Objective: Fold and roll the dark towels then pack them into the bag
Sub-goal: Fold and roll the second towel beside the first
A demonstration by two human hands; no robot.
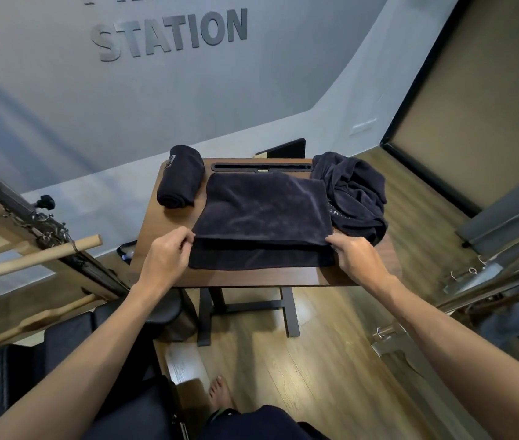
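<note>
A dark towel (261,214) lies flat in the middle of the small wooden table (252,277), its upper layer folded over and stopping short of the near edge. My left hand (169,252) pinches the left end of that folded layer. My right hand (353,254) pinches the right end. A rolled dark towel (180,177) lies at the table's far left. A crumpled dark towel (356,195) with white lettering sits bunched at the far right. No bag is clearly seen.
A long slot (261,167) runs along the table's far edge. Wooden bars and a metal frame (39,242) stand close on the left, more metal equipment (480,271) on the right. A grey wall is behind; my bare foot (220,392) is on the wood floor.
</note>
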